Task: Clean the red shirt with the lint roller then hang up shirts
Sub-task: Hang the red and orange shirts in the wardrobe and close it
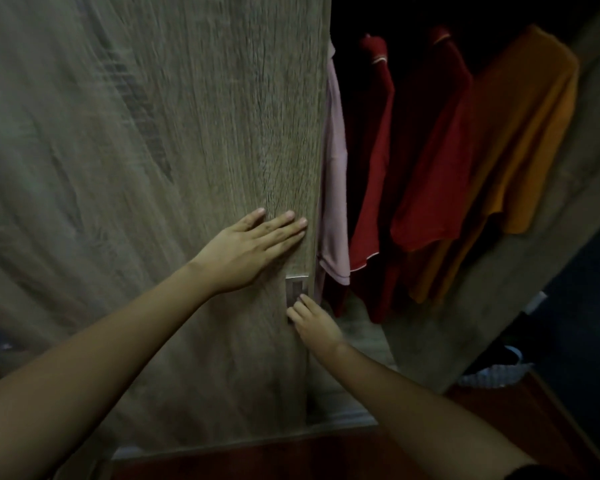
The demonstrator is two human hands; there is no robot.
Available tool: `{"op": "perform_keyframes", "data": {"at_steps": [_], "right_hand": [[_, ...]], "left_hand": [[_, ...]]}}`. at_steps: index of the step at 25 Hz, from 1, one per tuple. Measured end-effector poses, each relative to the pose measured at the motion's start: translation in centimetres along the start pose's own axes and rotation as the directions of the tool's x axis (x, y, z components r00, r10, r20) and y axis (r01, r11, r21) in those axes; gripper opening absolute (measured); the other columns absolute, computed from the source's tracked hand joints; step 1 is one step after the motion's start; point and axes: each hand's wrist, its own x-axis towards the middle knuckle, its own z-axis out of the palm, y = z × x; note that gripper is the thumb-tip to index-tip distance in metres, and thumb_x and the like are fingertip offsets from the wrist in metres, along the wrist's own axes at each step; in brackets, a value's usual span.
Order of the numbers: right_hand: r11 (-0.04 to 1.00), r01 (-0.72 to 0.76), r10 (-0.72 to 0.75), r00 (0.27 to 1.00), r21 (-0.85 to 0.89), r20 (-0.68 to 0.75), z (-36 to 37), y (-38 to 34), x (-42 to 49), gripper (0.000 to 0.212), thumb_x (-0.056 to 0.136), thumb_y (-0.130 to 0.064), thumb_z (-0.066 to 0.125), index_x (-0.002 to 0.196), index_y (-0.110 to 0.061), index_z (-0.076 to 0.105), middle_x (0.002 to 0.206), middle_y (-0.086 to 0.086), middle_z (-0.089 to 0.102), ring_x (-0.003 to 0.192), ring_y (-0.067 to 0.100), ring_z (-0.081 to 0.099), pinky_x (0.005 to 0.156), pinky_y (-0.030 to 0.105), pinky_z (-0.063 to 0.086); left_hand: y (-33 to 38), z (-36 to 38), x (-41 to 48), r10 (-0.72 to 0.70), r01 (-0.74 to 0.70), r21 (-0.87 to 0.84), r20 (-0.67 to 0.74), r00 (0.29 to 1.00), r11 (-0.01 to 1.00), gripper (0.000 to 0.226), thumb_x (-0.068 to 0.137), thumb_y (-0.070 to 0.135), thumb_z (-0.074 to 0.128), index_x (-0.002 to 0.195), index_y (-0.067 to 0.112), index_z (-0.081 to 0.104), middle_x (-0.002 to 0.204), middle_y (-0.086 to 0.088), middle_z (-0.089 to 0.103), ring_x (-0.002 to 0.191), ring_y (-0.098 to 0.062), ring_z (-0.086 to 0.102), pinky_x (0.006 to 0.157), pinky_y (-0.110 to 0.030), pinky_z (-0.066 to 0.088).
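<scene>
Two red shirts (426,161) hang inside an open wardrobe, between a pink shirt (333,188) and an orange shirt (527,126). My left hand (253,247) lies flat with straight fingers on the wood-grain wardrobe door (187,133). My right hand (310,320) has its fingertips on the small metal handle (296,289) near the door's edge. No lint roller is in view.
The wardrobe's right side panel (541,271) slants down at the right. A dark reddish floor (492,410) lies below, with a white patterned item (496,372) on it beside the panel. A pale base ledge (343,414) runs under the wardrobe.
</scene>
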Motion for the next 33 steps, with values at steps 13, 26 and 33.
{"op": "perform_keyframes", "data": {"at_steps": [13,26,33], "right_hand": [[0.974,-0.227,0.216,0.943,0.015,0.255,11.9,7.7,-13.0,0.067,0.094,-0.023,0.046,0.147,-0.005,0.009,0.155,0.016,0.011,0.144,0.035,0.004,0.119,0.044,0.007],[0.97,-0.241,0.226,0.933,0.018,0.279,23.8,18.6,-24.9,0.059,0.096,-0.023,0.04,0.146,-0.004,0.015,0.154,0.014,0.014,0.145,0.031,0.005,0.118,0.04,0.004],[0.965,-0.254,0.229,0.939,0.07,0.255,27.2,20.9,-27.1,0.051,0.099,-0.021,0.035,0.145,-0.003,0.022,0.154,0.011,0.017,0.145,0.029,0.007,0.118,0.038,0.001]], "left_hand": [[10.5,3.0,18.5,0.128,-0.099,0.143,-0.212,0.969,0.985,0.061,0.091,0.034,0.022,0.146,0.009,0.021,0.154,-0.004,0.018,0.144,-0.02,0.01,0.115,-0.04,-0.004],[20.6,3.9,36.0,0.112,-0.061,0.205,-0.245,0.963,0.977,0.062,0.092,0.036,0.023,0.148,0.008,0.018,0.155,-0.006,0.017,0.144,-0.023,-0.016,0.116,-0.04,-0.005],[22.6,3.9,39.3,0.1,-0.054,0.203,-0.222,0.97,0.978,0.065,0.09,0.038,0.026,0.148,0.008,0.019,0.155,-0.006,0.014,0.144,-0.021,-0.017,0.116,-0.039,-0.005]]}}
